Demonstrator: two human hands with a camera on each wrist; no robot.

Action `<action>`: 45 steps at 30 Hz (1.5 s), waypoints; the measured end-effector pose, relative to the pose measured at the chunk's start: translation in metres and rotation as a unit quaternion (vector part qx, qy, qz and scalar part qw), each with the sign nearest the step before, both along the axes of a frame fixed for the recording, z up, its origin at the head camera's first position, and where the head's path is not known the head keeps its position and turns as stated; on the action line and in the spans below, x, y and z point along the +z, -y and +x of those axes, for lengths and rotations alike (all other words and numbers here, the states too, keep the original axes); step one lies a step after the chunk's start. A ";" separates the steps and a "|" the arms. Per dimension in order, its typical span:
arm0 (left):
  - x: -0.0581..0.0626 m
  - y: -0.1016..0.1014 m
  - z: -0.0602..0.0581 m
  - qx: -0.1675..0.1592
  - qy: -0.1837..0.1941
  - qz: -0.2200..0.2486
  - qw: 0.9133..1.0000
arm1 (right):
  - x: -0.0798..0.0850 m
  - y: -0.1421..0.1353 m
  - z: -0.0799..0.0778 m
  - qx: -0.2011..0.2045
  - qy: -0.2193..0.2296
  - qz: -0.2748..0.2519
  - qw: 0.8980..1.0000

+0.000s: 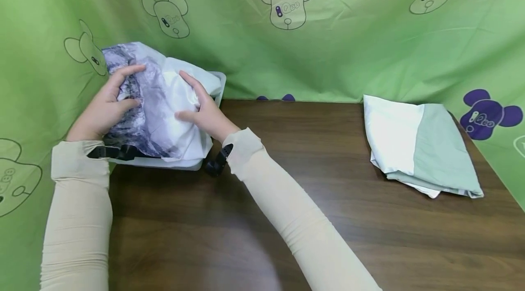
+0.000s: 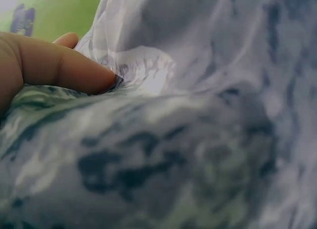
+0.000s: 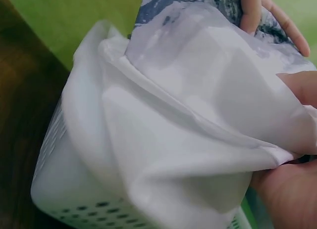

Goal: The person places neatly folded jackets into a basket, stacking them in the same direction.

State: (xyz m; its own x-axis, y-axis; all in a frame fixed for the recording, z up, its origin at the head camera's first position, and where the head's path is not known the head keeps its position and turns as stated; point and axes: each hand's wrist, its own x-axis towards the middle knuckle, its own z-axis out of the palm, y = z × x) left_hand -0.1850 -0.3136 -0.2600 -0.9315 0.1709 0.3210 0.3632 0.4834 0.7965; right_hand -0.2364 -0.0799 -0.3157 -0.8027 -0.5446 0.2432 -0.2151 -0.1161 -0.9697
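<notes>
Upper L of frame: L hand [image 1: 100, 111] is laid on grey-white cloth [image 1: 157, 108], grip can't be told (fingertips part-hidden); cloth is bunched over white basket [image 3: 54, 194], edge pinched by R hand [image 1: 210, 115]. Bundle's best moved evenly w/ both, so no corner's snagged.

Basket [image 1: 190, 163] mostly hidden, apparently beneath cloth [image 1: 157, 104]

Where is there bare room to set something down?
Bare tabletop lies between the left sleeve and right sleeve, and between the right sleeve and folded cloth. Far left is crowded: patterned cloth heaps over the basket, the left hand and right hand on it.
</notes>
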 end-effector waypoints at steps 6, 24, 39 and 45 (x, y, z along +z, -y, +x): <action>-0.020 0.001 -0.008 0.003 0.026 0.004 1.000 | -0.008 -0.002 -0.004 -0.003 0.000 0.046 0.999; -0.043 0.006 -0.021 0.001 0.129 -0.009 0.992 | -0.015 -0.019 -0.020 -0.044 -0.133 0.313 0.939; -0.046 0.008 -0.032 0.028 0.249 -0.220 0.943 | -0.039 -0.040 -0.020 -0.093 -0.093 0.272 0.953; -0.039 0.004 -0.029 0.017 0.254 -0.329 0.910 | -0.046 -0.046 -0.020 -0.083 -0.113 0.268 0.953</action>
State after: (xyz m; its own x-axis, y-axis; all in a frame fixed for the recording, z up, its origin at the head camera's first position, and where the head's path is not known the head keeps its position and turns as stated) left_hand -0.2137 -0.3172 -0.2985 -0.9396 0.1383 -0.3130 0.0048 0.9200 0.3919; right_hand -0.2565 -0.0335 -0.3616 -0.8490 -0.5089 0.1423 -0.3974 0.4374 -0.8067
